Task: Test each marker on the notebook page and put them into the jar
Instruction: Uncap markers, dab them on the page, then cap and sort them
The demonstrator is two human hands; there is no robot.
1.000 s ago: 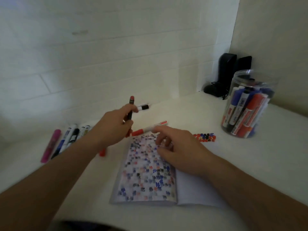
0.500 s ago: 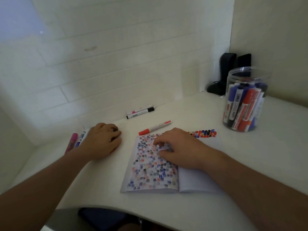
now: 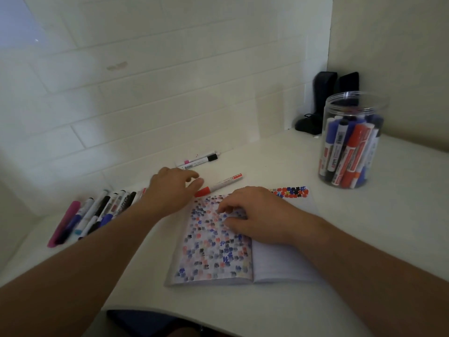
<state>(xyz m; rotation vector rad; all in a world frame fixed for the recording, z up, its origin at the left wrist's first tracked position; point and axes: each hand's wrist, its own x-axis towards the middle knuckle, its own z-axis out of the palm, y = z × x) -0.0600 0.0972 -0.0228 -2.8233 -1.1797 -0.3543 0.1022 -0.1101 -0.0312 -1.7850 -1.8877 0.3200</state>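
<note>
Head view: left of the notebook [image 3: 213, 242], the left hand [image 3: 173, 188] reaches with loose, empty fingers toward the red-capped marker [image 3: 218, 185] just above the page. The right hand [image 3: 255, 215] rests curled fingertips on the page; right of it stands the jar [image 3: 349, 142], and a clumsy grab could roll the marker away.

The jar [image 3: 349, 142] is clear glossy plastic; the markers [image 3: 349, 152] inside have smooth plastic barrels. The notebook [image 3: 213, 242] is matt paper, blotched with ink. The table [image 3: 364, 227] looks smooth, matt white, the wall [image 3: 170, 81] tiled and faintly glossy
</note>
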